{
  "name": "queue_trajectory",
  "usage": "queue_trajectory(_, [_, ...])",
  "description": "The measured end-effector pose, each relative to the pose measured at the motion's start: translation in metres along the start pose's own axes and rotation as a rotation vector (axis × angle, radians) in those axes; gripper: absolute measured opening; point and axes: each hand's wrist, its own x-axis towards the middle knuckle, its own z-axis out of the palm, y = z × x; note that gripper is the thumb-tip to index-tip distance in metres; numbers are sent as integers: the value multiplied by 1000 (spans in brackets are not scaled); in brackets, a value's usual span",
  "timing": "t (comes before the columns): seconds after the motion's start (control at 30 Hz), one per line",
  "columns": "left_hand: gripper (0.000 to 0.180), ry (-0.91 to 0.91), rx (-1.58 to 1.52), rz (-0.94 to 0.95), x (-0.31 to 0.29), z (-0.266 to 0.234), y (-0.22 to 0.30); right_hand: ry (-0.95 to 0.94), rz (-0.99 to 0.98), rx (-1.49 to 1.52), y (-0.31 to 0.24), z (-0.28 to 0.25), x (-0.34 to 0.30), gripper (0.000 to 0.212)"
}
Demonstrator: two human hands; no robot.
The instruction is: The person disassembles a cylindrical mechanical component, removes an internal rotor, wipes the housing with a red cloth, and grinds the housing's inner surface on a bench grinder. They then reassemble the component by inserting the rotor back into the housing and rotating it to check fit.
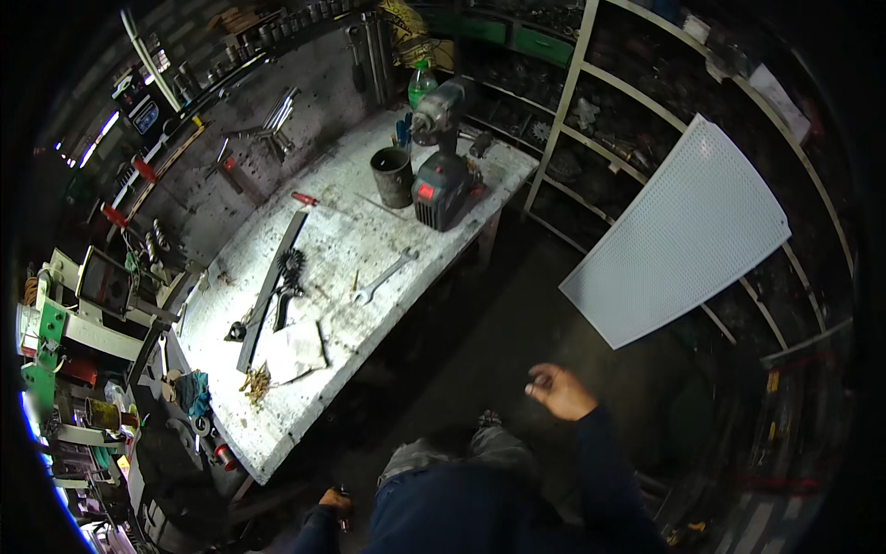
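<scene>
My right hand (563,393) is raised over the dark floor, right of my legs, its fingers curled toward the thumb. Whatever it may pinch is too small to name. Low at my left side, my left hand (336,501) is closed around a small, dark, shiny thing that I cannot make out. The white workbench (341,355) stands ahead and to the left, apart from both hands. On it lie a combination wrench (386,275), a long flat metal bar (274,286), a black toothed gear (291,266) and a white cloth or paper (297,351).
A cordless impact wrench (441,152) and a dark metal can (393,175) stand at the bench's far end, near a green bottle (422,83). A perforated white panel (688,245) leans before metal shelving (565,88) at right. Tools hang on the backboard (318,78).
</scene>
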Motion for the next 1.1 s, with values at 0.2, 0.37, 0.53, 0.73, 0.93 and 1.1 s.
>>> queue_trajectory(0.2, [34, -26, -527, -163, -34, 14, 111, 385, -420, -351, -68, -171, 177, 22])
queue_trajectory(0.37, [34, 31, -500, -164, -43, -16, 209, 429, -673, -366, -132, -231, 331, 19])
queue_trajectory(0.53, [26, -17, -787, -387, -27, -33, 268, -28, -640, 13, -172, -215, 478, 23])
queue_trajectory(0.73, [35, 339, -1323, -205, -9, 12, 288, -536, -726, -49, -227, -127, 614, 33])
queue_trajectory(0.93, [51, 224, -1169, -518, -69, 18, 381, -141, -725, -656, -286, -34, 649, 49])
queue_trajectory(1.1, [53, 205, -1117, -560, -58, 17, 475, -341, -540, -779, -310, -17, 644, 76])
